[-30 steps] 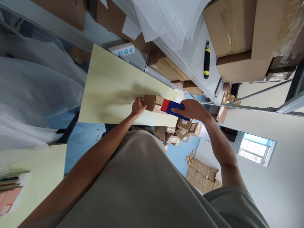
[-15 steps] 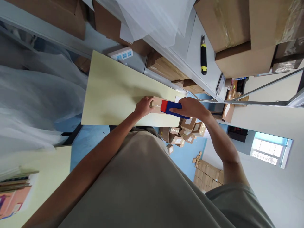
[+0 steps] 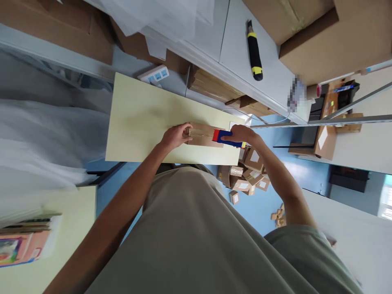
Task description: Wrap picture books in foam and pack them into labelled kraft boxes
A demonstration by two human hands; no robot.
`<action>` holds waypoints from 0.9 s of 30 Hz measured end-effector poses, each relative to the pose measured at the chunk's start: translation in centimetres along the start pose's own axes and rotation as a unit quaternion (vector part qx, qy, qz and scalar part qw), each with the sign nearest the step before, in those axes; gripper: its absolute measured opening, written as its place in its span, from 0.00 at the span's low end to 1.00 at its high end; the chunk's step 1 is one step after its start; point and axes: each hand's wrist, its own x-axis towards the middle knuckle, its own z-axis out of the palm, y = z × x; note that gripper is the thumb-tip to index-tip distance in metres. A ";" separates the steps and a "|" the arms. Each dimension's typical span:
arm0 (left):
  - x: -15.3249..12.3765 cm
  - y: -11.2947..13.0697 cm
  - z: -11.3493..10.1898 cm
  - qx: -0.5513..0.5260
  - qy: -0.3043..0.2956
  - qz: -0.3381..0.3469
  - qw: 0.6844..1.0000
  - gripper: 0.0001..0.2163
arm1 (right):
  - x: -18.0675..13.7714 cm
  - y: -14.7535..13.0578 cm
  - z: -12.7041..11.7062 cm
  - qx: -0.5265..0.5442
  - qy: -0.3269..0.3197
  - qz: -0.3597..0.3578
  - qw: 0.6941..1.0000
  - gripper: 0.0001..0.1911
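Observation:
A long, narrow cardboard box lies on the pale yellow board in front of my body. At its left end, my left hand curls its fingers and thumb around the edges. My right hand grips a blue and red tape dispenser, its red front end over the right part of the box top. A shiny strip runs along the middle of that top. Part of the dispenser is hidden behind my fingers.
Beyond the board a grey shelf carries a black and yellow utility knife and large cartons. A white power strip sits behind the board. Several small boxes lie on the blue floor, lower right. White sheeting hangs at left.
The view has shifted. My left hand and the dispenser in my right hand are farther apart, and more of the box top shows between them.

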 end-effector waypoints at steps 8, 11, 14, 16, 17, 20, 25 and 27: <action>-2.7 2.3 2.8 0.049 0.097 -0.101 0.989 0.19 | 5.8 3.2 4.2 0.088 -0.007 -0.084 0.993 0.40; -3.5 3.6 5.2 0.059 0.167 -0.137 0.975 0.12 | 6.6 3.9 5.2 0.108 0.009 -0.110 0.988 0.39; -3.1 4.8 7.3 0.075 0.241 -0.184 0.950 0.14 | 7.0 4.4 6.1 0.110 0.034 -0.128 0.985 0.36; -2.2 5.2 8.2 0.084 0.282 -0.217 0.931 0.17 | 7.2 4.5 6.5 0.116 0.043 -0.143 0.982 0.35; -1.8 5.2 8.6 0.086 0.298 -0.231 0.922 0.16 | 7.4 4.6 6.6 0.120 0.048 -0.152 0.980 0.34; -0.7 5.1 9.3 0.077 0.325 -0.257 0.907 0.13 | 7.7 5.0 6.7 0.133 0.059 -0.181 0.973 0.31; -0.1 5.0 9.7 0.058 0.328 -0.274 0.902 0.12 | 8.0 6.3 6.7 0.157 0.043 -0.215 0.963 0.29; 0.0 5.2 9.8 0.066 0.339 -0.283 0.895 0.12 | 7.9 7.4 7.0 0.175 0.035 -0.228 0.957 0.30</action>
